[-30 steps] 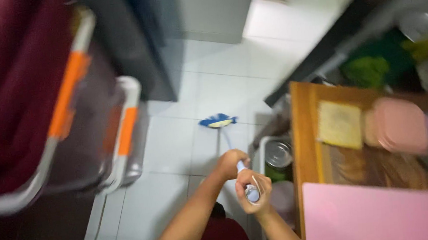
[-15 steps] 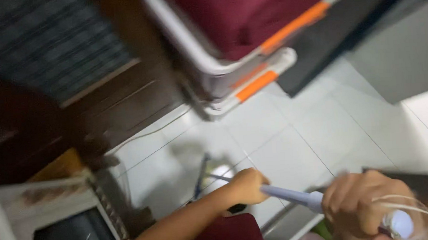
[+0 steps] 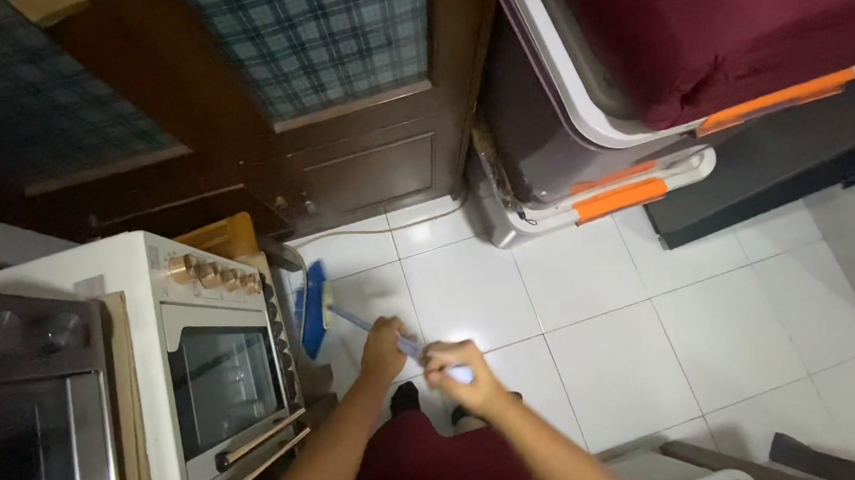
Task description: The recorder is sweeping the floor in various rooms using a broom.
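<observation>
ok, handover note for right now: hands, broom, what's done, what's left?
Left hand grips the broom handle lower down; right hand grips its upper end.
Broom head, blue, sits on the white tile floor beside the white oven, near the wooden door.
Done: broom placed at the oven's edge. No dirt pile visible.
Left: probably the open floor towards the maroon-covered appliance.

Looking straight down here: both hands are wrapped around a pale blue broom handle [image 3: 407, 346], left hand [image 3: 385, 348] lower on it, right hand [image 3: 462, 373] at the top end. The blue broom head [image 3: 312, 308] sits on the white tiled floor [image 3: 594, 329], right beside the white oven [image 3: 211, 375] with its 4 brass knobs. A dark wooden door [image 3: 342, 166] runs along the floor's far edge, with a maroon appliance [image 3: 637, 85] at the far right corner.
</observation>
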